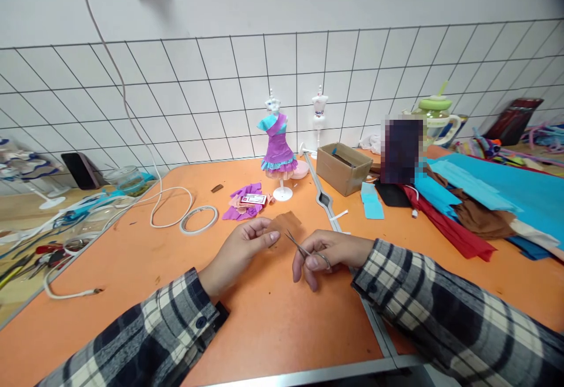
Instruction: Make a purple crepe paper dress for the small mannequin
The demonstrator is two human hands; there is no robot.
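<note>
Between thumb and fingers, my left hand (pixel 251 245) pinches a small brown piece of crepe paper (pixel 286 221). My right hand (pixel 319 255) has its fingers in the handles of small metal scissors (pixel 302 250). The blades point up and left, close to the paper's lower right edge; I cannot tell whether they touch it. Beyond the hands, a small mannequin (pixel 282 190) wears a purple and turquoise dress (pixel 277 143) with a ruffled hem. Crumpled purple paper (pixel 242 202) lies left of its base, with a small printed card (pixel 254 199) on it.
A cardboard box (pixel 343 170) and a bare mannequin (pixel 319 108) stand at the back. Red paper (pixel 458 234) and turquoise sheets (pixel 511 172) lie right. A roll of white tape (pixel 199 220) and a white cable (pixel 161 196) lie left. A metal seam (pixel 324 199) crosses the orange table.
</note>
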